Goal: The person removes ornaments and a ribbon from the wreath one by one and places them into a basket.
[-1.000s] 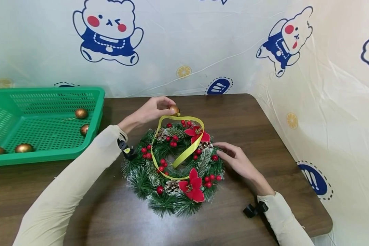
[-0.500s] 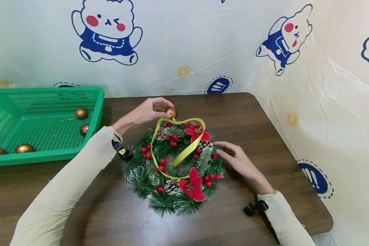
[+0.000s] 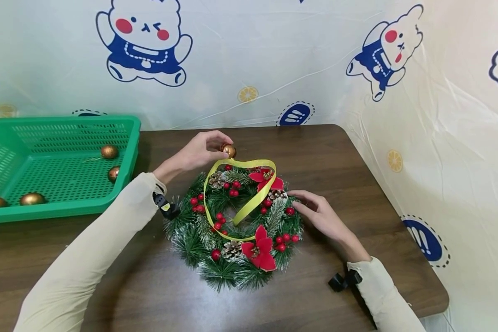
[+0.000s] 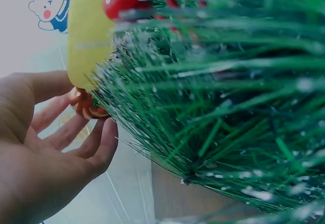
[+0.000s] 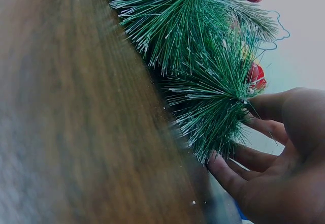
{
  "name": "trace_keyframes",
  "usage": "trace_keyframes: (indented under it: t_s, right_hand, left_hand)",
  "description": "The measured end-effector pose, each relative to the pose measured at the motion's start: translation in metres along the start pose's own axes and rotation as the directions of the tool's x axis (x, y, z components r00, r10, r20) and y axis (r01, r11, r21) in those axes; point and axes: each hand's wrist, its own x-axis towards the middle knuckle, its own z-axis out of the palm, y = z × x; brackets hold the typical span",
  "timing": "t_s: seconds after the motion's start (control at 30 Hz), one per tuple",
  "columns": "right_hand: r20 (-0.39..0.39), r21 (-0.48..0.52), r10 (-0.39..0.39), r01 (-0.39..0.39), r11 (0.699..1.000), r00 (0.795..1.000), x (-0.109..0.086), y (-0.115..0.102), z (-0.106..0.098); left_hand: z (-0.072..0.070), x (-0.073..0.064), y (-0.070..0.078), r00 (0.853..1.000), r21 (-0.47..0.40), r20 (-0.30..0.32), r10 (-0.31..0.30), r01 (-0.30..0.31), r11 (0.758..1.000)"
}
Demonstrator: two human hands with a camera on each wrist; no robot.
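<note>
A green Christmas wreath [image 3: 192, 246] lies on the table, trimmed with red berries, pine cones and red poinsettias. Over its middle stands a loop of yellow ribbon [image 3: 251, 203]. At the wreath's far edge my left hand [image 3: 197, 151] pinches a shiny copper bauble [image 3: 229, 150] between thumb and fingers. The left wrist view shows the bauble [image 4: 89, 104] partly hidden by the ribbon [image 4: 89, 36] and needles. My right hand [image 3: 321, 216] grips the wreath's right edge. In the right wrist view, its thumb and fingers curl around the needle tips of the wreath [image 5: 208, 102].
To the left stands a green plastic basket [image 3: 134, 138] with several copper baubles [image 3: 32, 198] inside. The brown wooden table [image 3: 157, 299] ends at a printed cloth [image 3: 232, 60] behind and on the right.
My left hand has shifted slightly left with the bauble, and the bauble has turned so its cap points down toward the ribbon. The right hand and wreath have stayed put.
</note>
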Motion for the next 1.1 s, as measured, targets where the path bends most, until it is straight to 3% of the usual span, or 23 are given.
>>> trace_keyframes:
  t_s: [0.17,0.4,0.67,1.1]
  right_hand:
    - [-0.001,-0.005,0.005,-0.005,1.0,1.0,0.0,0.001,-0.001]
    - [-0.003,-0.004,0.012,-0.012,1.0,1.0,-0.001,0.002,-0.002]
    - [-0.001,0.004,-0.005,0.005,1.0,1.0,0.0,0.001,-0.001]
    - [-0.002,-0.014,0.013,-0.013,1.0,1.0,0.001,-0.001,-0.001]
  left_hand:
    - [0.002,0.0,-0.002,0.999,0.024,-0.035,-0.024,0.025,0.999]
    - [0.009,0.01,0.0,0.998,0.092,-0.07,0.011,-0.005,0.996]
    - [0.015,0.018,0.003,0.996,0.142,-0.085,0.002,0.011,0.99]
    - [0.007,0.015,0.0,0.993,0.175,-0.114,-0.039,0.059,0.983]
